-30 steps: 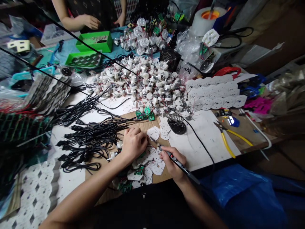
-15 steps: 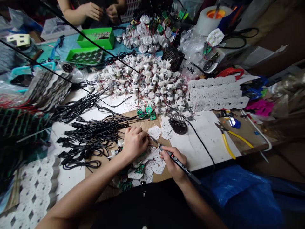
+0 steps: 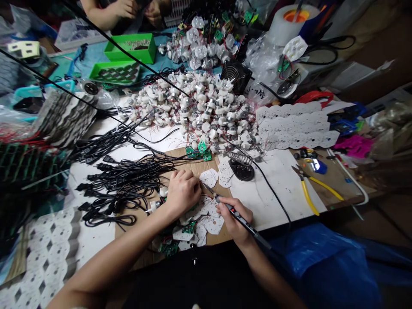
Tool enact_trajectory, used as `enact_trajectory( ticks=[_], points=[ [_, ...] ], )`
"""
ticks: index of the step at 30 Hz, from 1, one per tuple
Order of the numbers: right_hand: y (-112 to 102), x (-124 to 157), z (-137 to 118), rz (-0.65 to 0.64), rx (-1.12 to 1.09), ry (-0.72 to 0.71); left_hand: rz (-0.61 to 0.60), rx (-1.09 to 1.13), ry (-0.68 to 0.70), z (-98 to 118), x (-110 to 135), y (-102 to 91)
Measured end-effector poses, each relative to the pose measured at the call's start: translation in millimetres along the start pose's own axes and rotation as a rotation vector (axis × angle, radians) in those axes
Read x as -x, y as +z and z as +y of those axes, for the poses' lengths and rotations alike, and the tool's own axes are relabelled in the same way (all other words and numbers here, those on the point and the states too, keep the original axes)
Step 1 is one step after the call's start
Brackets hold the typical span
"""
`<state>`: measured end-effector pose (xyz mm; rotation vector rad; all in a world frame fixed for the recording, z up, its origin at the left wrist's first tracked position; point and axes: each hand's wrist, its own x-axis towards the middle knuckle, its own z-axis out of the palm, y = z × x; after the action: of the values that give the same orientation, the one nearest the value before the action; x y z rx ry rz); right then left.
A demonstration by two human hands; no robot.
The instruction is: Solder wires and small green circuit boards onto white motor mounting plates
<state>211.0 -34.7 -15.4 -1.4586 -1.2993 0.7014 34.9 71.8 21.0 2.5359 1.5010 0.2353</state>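
My right hand (image 3: 234, 219) is closed round a black soldering iron (image 3: 240, 221), its tip aimed up-left at the small white boards (image 3: 210, 211) lying on the brown cardboard. My left hand (image 3: 183, 191) is curled, fingers pressed together over those boards right beside the iron's tip; what it pinches is hidden. Small green circuit boards (image 3: 188, 227) lie under and below both hands.
A big heap of white motor parts (image 3: 202, 111) fills the table's middle. Black cables (image 3: 119, 180) lie left, a coil iron stand (image 3: 240, 165) and yellow-handled pliers (image 3: 309, 189) right. White perforated panels (image 3: 296, 126), a small fan (image 3: 233, 75), green trays (image 3: 130, 49). Another person's hands (image 3: 138, 8) work far behind.
My hands stay in place at the boards. The view has shifted slightly downward, and the other person's hands at the far side have come together.
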Motion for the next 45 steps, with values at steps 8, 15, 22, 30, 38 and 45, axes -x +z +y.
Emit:
enact_trajectory(
  ticks=[8,15,22,30,38,45],
  points=[
    [1.7,1.6,2.0,0.029,-0.006,-0.014,-0.017,-0.013,-0.004,-0.3,0.2,0.5],
    [-2.3,2.1,-5.0,0.099,-0.15,0.144,-0.028,-0.003,0.007,-0.4,1.3,0.8],
    [-3.7,2.6,-2.7,0.129,-0.132,0.122,-0.069,0.149,0.135,-5.1,2.7,-11.8],
    [-1.9,5.7,-0.2,0.192,-0.122,0.08,-0.328,0.345,0.376,-10.0,7.9,-27.5],
    [-3.3,7.9,-2.4,0.212,-0.084,0.027,-0.034,0.472,-0.023,-17.3,-1.4,-2.4],
    [-9.3,6.9,1.8,0.233,-0.077,0.005,-0.189,0.327,0.415,-25.0,-37.9,-11.9]
  ],
)
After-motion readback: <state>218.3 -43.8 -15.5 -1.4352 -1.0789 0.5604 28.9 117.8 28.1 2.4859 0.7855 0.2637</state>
